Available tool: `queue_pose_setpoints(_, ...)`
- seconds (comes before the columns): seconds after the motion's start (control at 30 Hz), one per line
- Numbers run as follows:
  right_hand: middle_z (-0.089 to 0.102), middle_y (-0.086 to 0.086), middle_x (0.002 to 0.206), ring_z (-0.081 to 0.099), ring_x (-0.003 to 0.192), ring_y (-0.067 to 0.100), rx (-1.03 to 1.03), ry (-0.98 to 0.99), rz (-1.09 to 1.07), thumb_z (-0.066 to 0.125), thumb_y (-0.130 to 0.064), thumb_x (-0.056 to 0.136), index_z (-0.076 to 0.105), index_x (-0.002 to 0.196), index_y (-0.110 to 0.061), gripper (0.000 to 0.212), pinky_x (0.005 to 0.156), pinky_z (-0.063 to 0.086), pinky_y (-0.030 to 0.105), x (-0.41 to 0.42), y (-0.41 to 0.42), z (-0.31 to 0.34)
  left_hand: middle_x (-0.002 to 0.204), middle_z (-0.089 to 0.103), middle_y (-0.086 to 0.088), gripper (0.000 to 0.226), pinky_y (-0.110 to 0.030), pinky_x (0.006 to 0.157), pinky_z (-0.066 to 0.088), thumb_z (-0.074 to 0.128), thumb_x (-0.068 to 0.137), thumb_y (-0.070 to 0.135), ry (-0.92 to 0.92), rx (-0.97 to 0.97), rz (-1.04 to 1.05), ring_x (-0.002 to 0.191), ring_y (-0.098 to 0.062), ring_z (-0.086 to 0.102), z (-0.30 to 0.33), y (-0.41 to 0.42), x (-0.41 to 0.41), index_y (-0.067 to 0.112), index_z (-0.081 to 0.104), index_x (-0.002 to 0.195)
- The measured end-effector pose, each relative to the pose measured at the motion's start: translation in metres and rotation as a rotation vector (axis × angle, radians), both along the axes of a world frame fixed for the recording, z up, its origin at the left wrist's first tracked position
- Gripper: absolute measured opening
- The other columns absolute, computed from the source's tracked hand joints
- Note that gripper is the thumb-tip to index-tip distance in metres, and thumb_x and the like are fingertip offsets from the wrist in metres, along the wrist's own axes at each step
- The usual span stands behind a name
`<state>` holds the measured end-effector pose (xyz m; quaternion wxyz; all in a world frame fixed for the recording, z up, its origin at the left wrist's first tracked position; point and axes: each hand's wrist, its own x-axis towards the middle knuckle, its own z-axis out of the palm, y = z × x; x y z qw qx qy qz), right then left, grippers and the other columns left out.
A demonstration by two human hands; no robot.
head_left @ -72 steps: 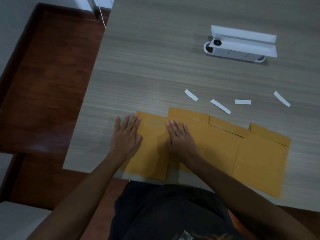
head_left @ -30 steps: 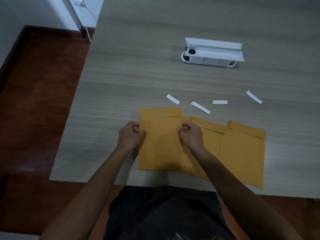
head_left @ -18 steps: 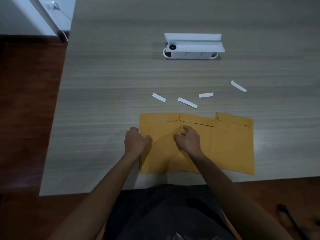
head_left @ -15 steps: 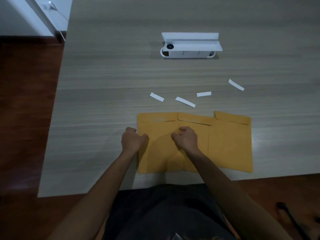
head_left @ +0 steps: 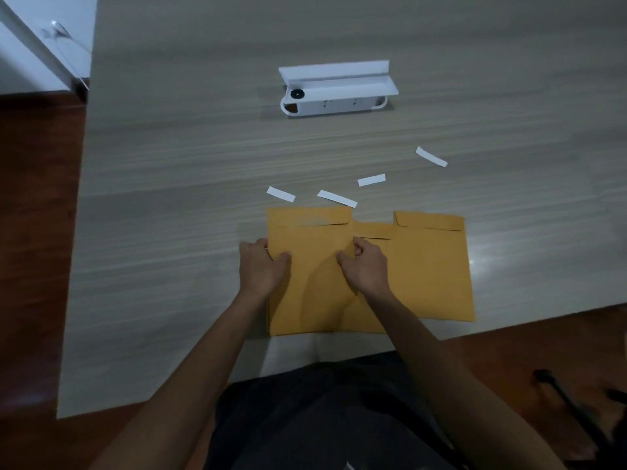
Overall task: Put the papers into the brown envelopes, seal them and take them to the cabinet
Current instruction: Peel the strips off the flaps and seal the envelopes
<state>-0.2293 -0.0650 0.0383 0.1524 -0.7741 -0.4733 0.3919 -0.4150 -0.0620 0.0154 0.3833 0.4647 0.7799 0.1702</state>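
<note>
Three brown envelopes lie overlapping near the table's front edge, flaps folded down. The left envelope (head_left: 312,262) lies on top, the middle envelope (head_left: 373,229) shows only a strip, and the right envelope (head_left: 434,266) sits beside them. My left hand (head_left: 261,266) pinches the left envelope's left edge with thumb on top. My right hand (head_left: 366,266) has curled fingers gripping that envelope's right edge. No papers are visible outside the envelopes.
Several white peel strips (head_left: 336,198) lie scattered just behind the envelopes. A white socket box (head_left: 336,91) with a raised lid is set in the grey table (head_left: 169,198) farther back. Dark wood floor lies to the left and front right.
My hands went from flat on the left envelope to gripping its two side edges. The envelopes have been squared up and drawn closer together, and the view has swung to the right.
</note>
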Motion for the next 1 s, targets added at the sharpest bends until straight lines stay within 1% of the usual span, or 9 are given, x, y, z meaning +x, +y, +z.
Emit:
queue_pose_setpoints(0.07, 0.051, 0.002, 0.086, 0.053, 0.092, 0.026, 0.0, 0.003, -0.057, 0.064, -0.028, 0.087, 0.064, 0.105, -0.01, 0.026, 0.075, 0.04, 0.032, 0.02, -0.001, 0.001, 0.116, 0.044, -0.009, 0.037, -0.027, 0.081, 0.042, 0.066, 0.089, 0.032, -0.017, 0.006, -0.059, 0.091, -0.018, 0.051, 0.0, 0.007, 0.02, 0.005, 0.06, 0.114)
queue_pose_setpoints(0.13, 0.059, 0.006, 0.096, 0.056, 0.103, 0.029, -0.006, -0.002, -0.104, 0.063, -0.028, 0.088, 0.063, 0.113, -0.006, 0.033, 0.081, 0.043, 0.031, 0.038, -0.004, 0.003, 0.119, 0.047, -0.011, 0.038, -0.026, 0.081, 0.042, 0.066, 0.089, 0.032, -0.042, -0.012, -0.111, 0.093, -0.018, 0.052, -0.001, 0.011, 0.039, 0.006, 0.06, 0.117)
queue_pose_setpoints(0.2, 0.06, 0.012, 0.124, 0.055, 0.118, 0.028, -0.027, 0.004, -0.167, 0.064, -0.028, 0.089, 0.054, 0.133, -0.005, 0.051, 0.094, 0.043, 0.032, 0.054, -0.007, 0.005, 0.119, 0.052, -0.014, 0.041, -0.026, 0.079, 0.043, 0.066, 0.088, 0.036, -0.047, -0.033, -0.171, 0.094, -0.021, 0.057, -0.005, 0.014, 0.056, 0.007, 0.061, 0.115)
queue_pose_setpoints(0.3, 0.053, 0.023, 0.13, 0.051, 0.12, 0.036, -0.049, -0.115, -0.108, 0.064, -0.036, 0.089, 0.041, 0.143, -0.004, 0.067, 0.099, 0.043, 0.038, 0.072, -0.011, -0.001, 0.117, 0.048, -0.016, 0.045, -0.027, 0.079, 0.04, 0.068, 0.085, 0.043, 0.011, -0.089, -0.23, 0.096, -0.027, 0.054, -0.011, 0.013, 0.071, 0.004, 0.06, 0.104)
queue_pose_setpoints(0.47, 0.06, 0.025, 0.111, 0.055, 0.111, 0.04, -0.125, -0.139, -0.071, 0.065, -0.04, 0.087, 0.043, 0.132, 0.009, 0.07, 0.084, 0.046, 0.04, 0.085, -0.02, -0.012, 0.109, 0.058, -0.02, 0.055, -0.029, 0.07, 0.037, 0.068, 0.081, 0.05, 0.057, -0.169, -0.202, 0.102, -0.033, 0.055, -0.021, 0.007, 0.085, 0.002, 0.054, 0.105)
queue_pose_setpoints(0.7, 0.063, 0.018, 0.119, 0.059, 0.112, 0.032, -0.124, 0.006, -0.203, 0.072, -0.033, 0.083, 0.052, 0.127, 0.004, 0.061, 0.093, 0.049, 0.039, 0.084, -0.015, -0.013, 0.108, 0.067, -0.009, 0.059, -0.032, 0.072, 0.052, 0.073, 0.072, 0.052, -0.044, -0.243, -0.065, 0.094, -0.026, 0.063, -0.024, 0.009, 0.091, 0.008, 0.063, 0.11)
queue_pose_setpoints(0.77, 0.069, 0.018, 0.099, 0.065, 0.096, 0.033, -0.122, 0.023, -0.192, 0.072, -0.031, 0.082, 0.065, 0.105, 0.003, 0.041, 0.082, 0.053, 0.038, 0.086, -0.013, -0.014, 0.115, 0.063, -0.012, 0.054, -0.034, 0.077, 0.052, 0.074, 0.078, 0.044, -0.052, -0.244, -0.059, 0.1, -0.03, 0.062, -0.02, 0.011, 0.094, 0.005, 0.062, 0.114)
queue_pose_setpoints(0.83, 0.066, 0.02, 0.08, 0.066, 0.078, 0.035, -0.097, 0.021, -0.193, 0.073, -0.03, 0.08, 0.063, 0.08, 0.005, 0.037, 0.068, 0.054, 0.039, 0.087, -0.012, -0.015, 0.122, 0.058, -0.015, 0.051, -0.037, 0.085, 0.052, 0.073, 0.081, 0.04, -0.055, -0.234, -0.065, 0.105, -0.032, 0.059, -0.017, 0.014, 0.096, 0.005, 0.059, 0.116)
queue_pose_setpoints(1.0, 0.062, 0.031, 0.109, 0.057, 0.106, 0.037, -0.011, 0.059, -0.232, 0.076, -0.029, 0.079, 0.059, 0.106, 0.016, 0.056, 0.089, 0.049, 0.052, 0.106, -0.006, -0.002, 0.128, 0.052, -0.015, 0.06, -0.043, 0.091, 0.052, 0.071, 0.081, 0.041, -0.09, -0.163, -0.08, 0.105, -0.031, 0.058, -0.009, 0.024, 0.111, 0.007, 0.054, 0.126)
